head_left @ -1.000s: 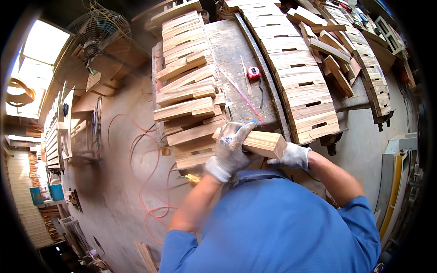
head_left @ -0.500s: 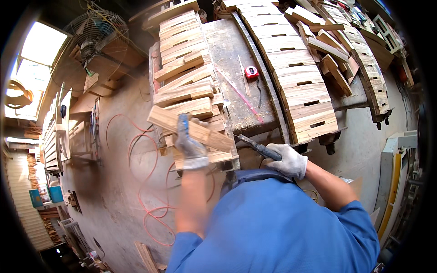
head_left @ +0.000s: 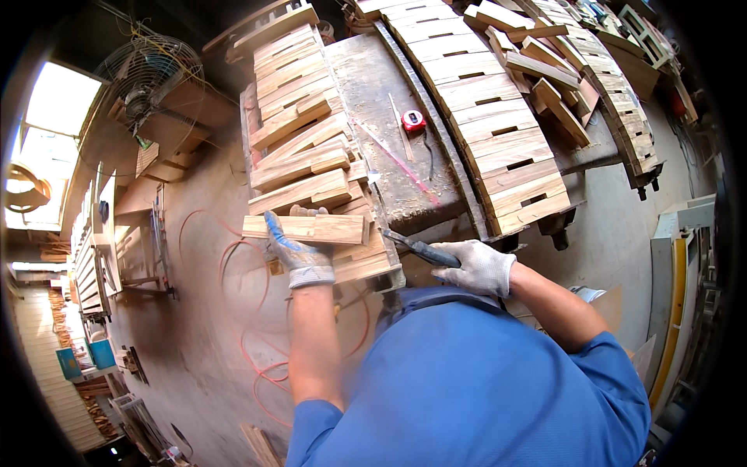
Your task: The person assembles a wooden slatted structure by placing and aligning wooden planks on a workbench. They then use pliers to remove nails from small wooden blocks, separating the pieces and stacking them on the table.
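While gloved left hand (head_left: 302, 258) grasps wooden block (head_left: 342, 229) over row of timber pieces (head_left: 299, 166), gloved right hand (head_left: 481, 268) holds dark-handled tool (head_left: 426, 251), tip leftward.

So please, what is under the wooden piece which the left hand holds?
Past the edges of the held piece, a row of wooden pieces shows. What lies directly under cannot be seen: the piece and left hand cover it.

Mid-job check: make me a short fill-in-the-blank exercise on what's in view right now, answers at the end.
1. The block in the left hand is made of ____.
2. The hand holding the tool is the person's ____ one.
3. The tape measure on the table is mostly ____.

Missing words: wood; right; red.
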Demonstrator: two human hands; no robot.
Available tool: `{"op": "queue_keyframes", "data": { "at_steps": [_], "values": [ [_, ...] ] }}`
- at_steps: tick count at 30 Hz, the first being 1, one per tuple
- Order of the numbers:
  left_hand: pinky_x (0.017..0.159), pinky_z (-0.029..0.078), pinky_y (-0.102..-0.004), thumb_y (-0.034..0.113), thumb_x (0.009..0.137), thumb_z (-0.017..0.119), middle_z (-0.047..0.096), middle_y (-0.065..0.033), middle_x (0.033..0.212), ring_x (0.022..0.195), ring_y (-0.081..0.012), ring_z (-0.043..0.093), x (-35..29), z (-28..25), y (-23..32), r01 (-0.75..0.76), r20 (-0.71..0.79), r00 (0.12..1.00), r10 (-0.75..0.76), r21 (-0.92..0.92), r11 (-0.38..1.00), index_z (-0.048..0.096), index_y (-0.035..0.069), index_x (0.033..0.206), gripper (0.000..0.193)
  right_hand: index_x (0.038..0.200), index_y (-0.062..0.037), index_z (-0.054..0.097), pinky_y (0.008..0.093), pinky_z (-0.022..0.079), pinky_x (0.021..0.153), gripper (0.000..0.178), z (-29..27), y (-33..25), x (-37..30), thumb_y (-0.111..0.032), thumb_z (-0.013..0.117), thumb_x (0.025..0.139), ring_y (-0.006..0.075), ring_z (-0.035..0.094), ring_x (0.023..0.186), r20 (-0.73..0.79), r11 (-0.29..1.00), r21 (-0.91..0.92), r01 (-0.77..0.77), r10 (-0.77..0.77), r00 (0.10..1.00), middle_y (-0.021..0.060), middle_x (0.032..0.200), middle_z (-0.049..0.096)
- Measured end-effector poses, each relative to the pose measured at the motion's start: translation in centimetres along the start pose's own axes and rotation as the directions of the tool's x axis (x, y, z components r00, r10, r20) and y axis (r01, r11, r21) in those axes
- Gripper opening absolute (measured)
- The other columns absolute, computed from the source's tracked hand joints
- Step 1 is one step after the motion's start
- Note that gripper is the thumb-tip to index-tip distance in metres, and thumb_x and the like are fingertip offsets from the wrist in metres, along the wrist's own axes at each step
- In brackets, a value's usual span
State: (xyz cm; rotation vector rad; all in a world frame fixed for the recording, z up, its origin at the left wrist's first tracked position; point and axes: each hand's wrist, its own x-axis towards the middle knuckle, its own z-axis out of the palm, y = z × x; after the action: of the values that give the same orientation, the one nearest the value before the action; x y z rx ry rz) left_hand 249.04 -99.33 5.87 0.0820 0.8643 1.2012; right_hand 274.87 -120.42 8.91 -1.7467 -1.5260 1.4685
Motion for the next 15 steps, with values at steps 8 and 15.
{"op": "queue_keyframes", "data": {
  "at_steps": [8, 15],
  "values": [
    [0.083, 0.058, -0.0475, 0.06, 0.1, 0.067, 0.061, -0.0058, 0.078, 0.071, -0.0238, 0.06, -1.0, 1.5, -0.6, -0.03, -0.008, 1.0, 0.031, 0.05, 0.998, 0.059, 0.009, 0.092, 0.053, 0.148, -0.0069, 0.06, 0.0407, 0.059, 0.086, 0.052, -0.5, -1.3, 0.1, -0.026, 0.071, 0.1, 0.0266, 0.077, 0.089, -0.012, 1.0, -0.008, 0.013, -0.013, 1.0, 0.0176, 0.094, 0.078],
    [0.084, 0.059, -0.0482, 0.059, 0.099, 0.068, 0.061, -0.0061, 0.08, 0.073, -0.0246, 0.062, -1.0, 2.0, -0.9, -0.027, -0.011, 1.0, 0.028, 0.043, 0.999, 0.061, 0.008, 0.097, 0.052, 0.146, -0.0067, 0.061, 0.0416, 0.06, 0.086, 0.05, -0.7, -1.7, 0.1, -0.024, 0.071, 0.1, 0.0281, 0.078, 0.09, -0.023, 1.0, -0.023, 0.005, -0.006, 1.0, 0.0191, 0.095, 0.077]
  ]
}}
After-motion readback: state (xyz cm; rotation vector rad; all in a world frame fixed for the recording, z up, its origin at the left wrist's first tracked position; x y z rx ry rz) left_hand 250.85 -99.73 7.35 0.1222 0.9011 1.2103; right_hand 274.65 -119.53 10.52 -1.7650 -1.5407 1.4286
